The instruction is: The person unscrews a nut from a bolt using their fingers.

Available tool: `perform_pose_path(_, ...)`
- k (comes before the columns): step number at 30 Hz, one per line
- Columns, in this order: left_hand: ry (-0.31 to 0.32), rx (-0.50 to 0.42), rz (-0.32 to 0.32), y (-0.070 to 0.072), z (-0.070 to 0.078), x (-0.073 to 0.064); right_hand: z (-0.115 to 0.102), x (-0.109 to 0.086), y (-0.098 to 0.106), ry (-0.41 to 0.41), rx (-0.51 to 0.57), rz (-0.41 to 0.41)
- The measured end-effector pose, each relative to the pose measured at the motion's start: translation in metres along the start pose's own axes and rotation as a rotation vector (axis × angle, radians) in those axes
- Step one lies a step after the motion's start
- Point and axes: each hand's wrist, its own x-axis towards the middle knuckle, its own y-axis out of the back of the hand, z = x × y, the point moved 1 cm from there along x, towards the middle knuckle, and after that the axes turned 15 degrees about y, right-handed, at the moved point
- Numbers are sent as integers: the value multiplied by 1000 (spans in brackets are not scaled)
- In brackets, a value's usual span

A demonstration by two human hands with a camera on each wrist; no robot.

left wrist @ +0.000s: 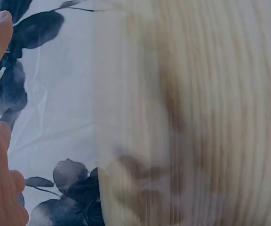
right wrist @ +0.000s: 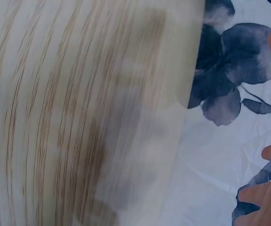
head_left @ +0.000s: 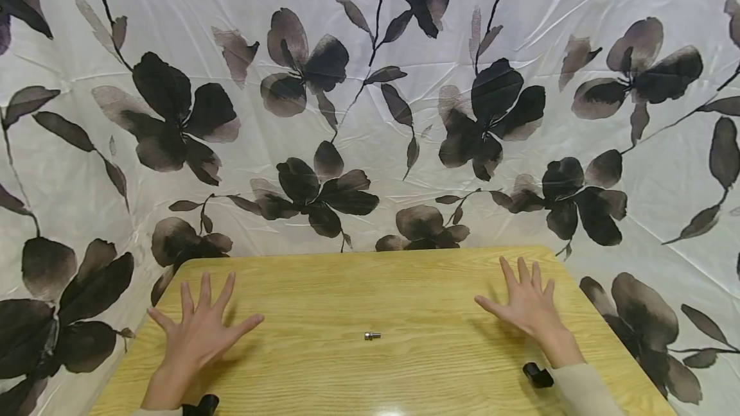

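Observation:
A small metal bolt (head_left: 372, 336) lies on its side near the middle of the wooden table (head_left: 370, 287), its head to the left and its shank to the right. Well to the left of it, my left hand (head_left: 199, 332) is spread wide over the tabletop and holds nothing. My right hand (head_left: 528, 303) is spread the same way on the other side, closer to the table's right edge. Part of the left hand (left wrist: 3, 188) shows at the left wrist view's border. In the right wrist view, fingers (right wrist: 262, 193) of the right hand show at the right border.
A white cloth (head_left: 405, 114) printed with dark flowers hangs behind the table and continues down both sides. The table's far corners are rounded. Black wrist straps (head_left: 537, 375) sit by both sleeves.

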Motion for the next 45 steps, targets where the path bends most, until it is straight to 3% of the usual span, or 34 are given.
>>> perform_pose_path(8, 40, -71, -13, 2, 11, -1, -11, 3, -7, -28, 107, 27)
perform_pose_path(19, 81, -194, -161, -14, 34, -9, -34, 7, -20, -51, 264, 41)
perform_pose_path(33, 79, -312, -146, -26, 65, -16, -55, 14, -35, -54, 381, 78)
perform_pose_path(38, 47, -355, -126, -33, 74, -19, -64, 18, -37, -50, 422, 90)
perform_pose_path(45, -5, -490, -124, -45, 89, -24, -82, 22, -41, -25, 514, 97)
